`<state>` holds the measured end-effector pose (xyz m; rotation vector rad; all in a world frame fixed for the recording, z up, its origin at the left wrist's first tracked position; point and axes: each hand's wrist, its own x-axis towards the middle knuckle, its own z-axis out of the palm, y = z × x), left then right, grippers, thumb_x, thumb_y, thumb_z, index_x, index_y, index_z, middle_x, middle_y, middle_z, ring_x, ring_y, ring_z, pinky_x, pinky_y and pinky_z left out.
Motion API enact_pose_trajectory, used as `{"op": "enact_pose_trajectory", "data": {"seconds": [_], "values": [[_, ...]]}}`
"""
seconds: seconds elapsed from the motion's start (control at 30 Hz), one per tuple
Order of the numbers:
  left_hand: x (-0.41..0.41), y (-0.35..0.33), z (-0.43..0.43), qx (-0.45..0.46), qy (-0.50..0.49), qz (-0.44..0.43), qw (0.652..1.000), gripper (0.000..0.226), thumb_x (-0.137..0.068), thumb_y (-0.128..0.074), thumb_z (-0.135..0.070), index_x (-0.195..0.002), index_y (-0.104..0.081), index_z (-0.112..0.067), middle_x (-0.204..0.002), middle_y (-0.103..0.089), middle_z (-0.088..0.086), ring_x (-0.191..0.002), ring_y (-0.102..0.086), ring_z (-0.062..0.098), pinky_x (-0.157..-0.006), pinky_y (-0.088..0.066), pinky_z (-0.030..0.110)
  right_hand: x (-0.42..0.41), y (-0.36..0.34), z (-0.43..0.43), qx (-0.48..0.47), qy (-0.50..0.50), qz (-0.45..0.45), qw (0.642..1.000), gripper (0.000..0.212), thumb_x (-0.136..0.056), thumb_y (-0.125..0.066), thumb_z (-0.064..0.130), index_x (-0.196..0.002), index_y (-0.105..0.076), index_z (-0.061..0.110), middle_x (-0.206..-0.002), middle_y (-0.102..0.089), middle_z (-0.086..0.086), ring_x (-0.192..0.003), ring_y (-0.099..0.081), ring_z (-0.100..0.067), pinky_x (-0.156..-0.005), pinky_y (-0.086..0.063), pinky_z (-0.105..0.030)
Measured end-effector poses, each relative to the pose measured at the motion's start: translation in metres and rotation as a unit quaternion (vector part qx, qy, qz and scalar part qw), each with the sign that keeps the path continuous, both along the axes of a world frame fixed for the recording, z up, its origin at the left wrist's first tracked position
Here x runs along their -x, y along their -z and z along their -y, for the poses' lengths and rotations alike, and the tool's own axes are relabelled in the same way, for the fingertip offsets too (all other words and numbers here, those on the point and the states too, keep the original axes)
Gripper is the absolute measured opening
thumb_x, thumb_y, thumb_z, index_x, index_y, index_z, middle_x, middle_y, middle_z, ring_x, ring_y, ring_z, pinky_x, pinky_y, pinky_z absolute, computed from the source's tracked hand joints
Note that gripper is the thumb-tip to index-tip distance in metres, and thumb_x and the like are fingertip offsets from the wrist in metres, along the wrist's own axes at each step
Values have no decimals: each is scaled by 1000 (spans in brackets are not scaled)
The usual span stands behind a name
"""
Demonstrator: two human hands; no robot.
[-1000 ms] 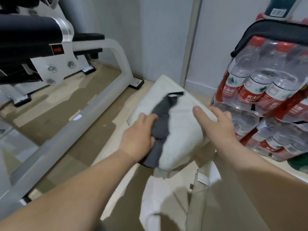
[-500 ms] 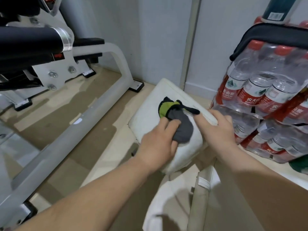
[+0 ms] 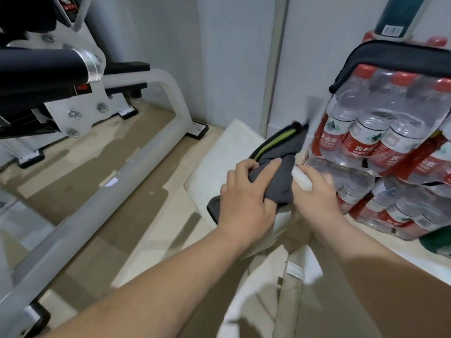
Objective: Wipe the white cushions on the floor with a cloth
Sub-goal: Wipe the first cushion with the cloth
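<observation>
White cushion (image 3: 219, 162) is down on the floor (image 3: 151, 230) in the corner, far end close to the wall, right side just beside the shrink-wrapped water bottle packs (image 3: 390, 147). Its near end looks raised off the floor a bit and tilted toward the camera, though the hands cover most of that end so I wouldn't swear to it.

Progress-wise I'd call this mid-wipe on this one cushion. The grey cloth (image 3: 280, 176) with the lime green stripe is bunched on the near right part of the top, so that's the patch getting worked. The far left stretch of the top is bare, and honestly I can't tell from the fabric whether it's been gone over or not, no damp marks or dirt I can make out. Sides and underside: no clue. There's also some pale padded stuff (image 3: 292, 296) with a white tag at the bottom of the view. Could be another cushion, can't say for sure. So my guess is plenty left to do.

On to the hands: the left grip (image 3: 246, 193) has its fingers curled tight into the cloth, a proper fistful, pressing it onto the cushion. Meanwhile the right grip (image 3: 319, 193) is wrapped round the cushion's near right edge, with a white bit of it poking out by the thumb, looks like it's steadying the thing. It's blurry, so exact finger placement is a guess.

Grey gym machine frame (image 3: 136, 167) sits off to the left, well apart from all this
</observation>
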<state>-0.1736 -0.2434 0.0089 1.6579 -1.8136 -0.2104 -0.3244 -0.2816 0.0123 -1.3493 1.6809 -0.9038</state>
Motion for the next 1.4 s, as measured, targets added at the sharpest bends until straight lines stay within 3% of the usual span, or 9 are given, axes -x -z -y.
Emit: {"op": "enact_pose_trajectory", "data": {"seconds": [0.13,0.27,0.43,0.53,0.7,1.07,1.17,1.27,1.4], "values": [[-38,25,1,45,10,66,997,79,-81,-69,-19,-149,-39,-45,-127,-44,6,-105,-50,33,-75,-54,43,-1,-1,-6,-8,-17,-25,1000,46,-87,-67,69,-127,-66,48,-122,-44,3,-137,-45,-23,-117,-39,-44],[-98,43,6,-94,-170,29,980,75,-88,-56,-13,-153,-33,-45,-123,-42,7,-97,-53,33,-74,-48,37,-8,-8,-9,-17,-44,-28,999,58,-85,-66,74,-136,-62,46,-128,-40,7,-143,-35,-21,-122,-33,-43],[-124,40,16,-158,-435,-345,817,40,-106,-37,-36,-142,-47,-20,-133,-61,14,-111,-62,37,-98,-49,45,-6,-8,-13,-18,-62,-21,998,55,-87,-67,70,-139,-57,53,-128,-37,7,-146,-30,-22,-122,-31,-43],[-116,7,23,-52,-368,-320,871,49,-98,-38,-31,-147,-43,-30,-136,-55,10,-118,-59,33,-106,-46,46,-10,-9,-15,-16,-75,-19,997,56,-88,-68,68,-141,-53,59,-124,-35,9,-144,-29,-20,-120,-29,-38],[-47,-3,18,-34,-96,-21,995,71,-85,-46,-39,-154,-31,-49,-122,-36,-3,-113,-46,22,-89,-41,34,-10,-6,-14,-4,-58,-32,998,43,-84,-64,77,-125,-59,66,-122,-40,10,-140,-38,-18,-117,-34,-38],[-88,34,3,-176,-283,-153,930,55,-102,-39,-19,-156,-30,-29,-140,-50,17,-111,-59,40,-89,-45,41,-10,-9,-15,12,-96,-63,993,48,-88,-63,74,-134,-60,60,-114,-40,12,-133,-36,-11,-107,-32,-31],[-29,12,-22,-97,-141,-129,977,54,-101,-42,-18,-154,-36,-21,-144,-43,15,-119,-53,38,-93,-41,38,-9,-8,-12,1,-69,-12,998,40,-85,-64,78,-122,-63,62,-120,-42,10,-138,-39,-14,-121,-29,-34],[3,9,-39,-50,76,-20,996,62,-87,-43,-29,-148,-41,-18,-119,-48,15,-89,-58,39,-66,-53,42,-5,-12,-5,-6,-51,39,998,49,-81,-57,82,-121,-67,56,-134,-48,4,-144,-40,-15,-125,-27,-37],[-42,20,-16,-27,100,110,989,58,-87,-48,-45,-142,-34,-36,-110,-48,10,-78,-59,36,-54,-50,38,0,-12,1,-15,-56,31,998,50,-91,-61,73,-135,-66,50,-140,-49,2,-147,-39,-18,-124,-28,-37]]}}
